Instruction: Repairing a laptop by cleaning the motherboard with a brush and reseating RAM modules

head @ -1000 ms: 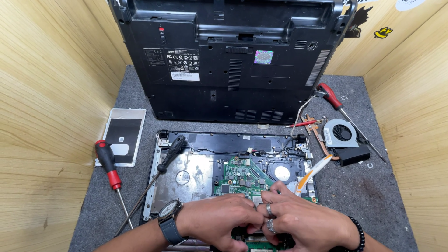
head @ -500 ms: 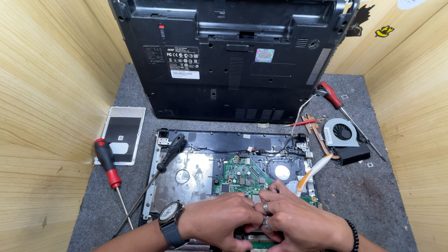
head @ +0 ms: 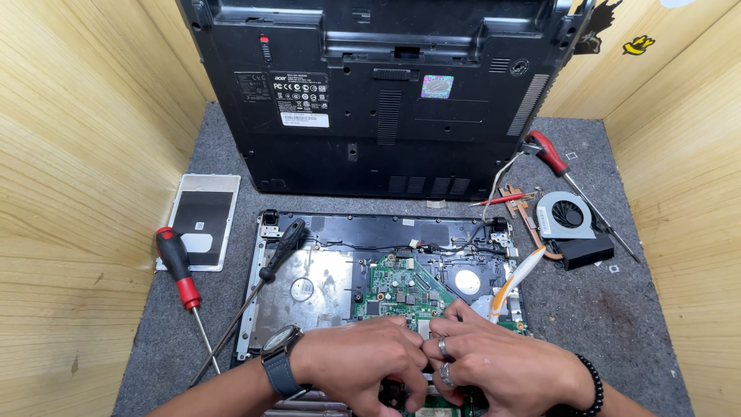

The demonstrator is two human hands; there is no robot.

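An opened laptop base (head: 255, 293) lies flat on the grey mat, with a green circuit board (head: 397, 286) exposed in its middle. My left hand (head: 363, 363), with a wristwatch, is curled down onto the near edge of the board. Pressed against it from the right is my right hand (head: 505, 367), with rings and a bead bracelet, its fingers bent onto the same edge. The fingertips and the part of the board under them are hidden.
A black laptop bottom cover (head: 386, 116) stands propped at the back. A black screwdriver (head: 282, 247) rests on the base, a red one (head: 179, 270) and a silver drive (head: 202, 220) lie left. A fan with heat pipe (head: 565, 215), another red screwdriver (head: 549, 153) and an orange-white pry tool (head: 513, 282) lie right. Wooden walls enclose the mat.
Both hands have shifted slightly over the near edge of the circuit board, staying pressed together. Nothing else on the mat has moved.
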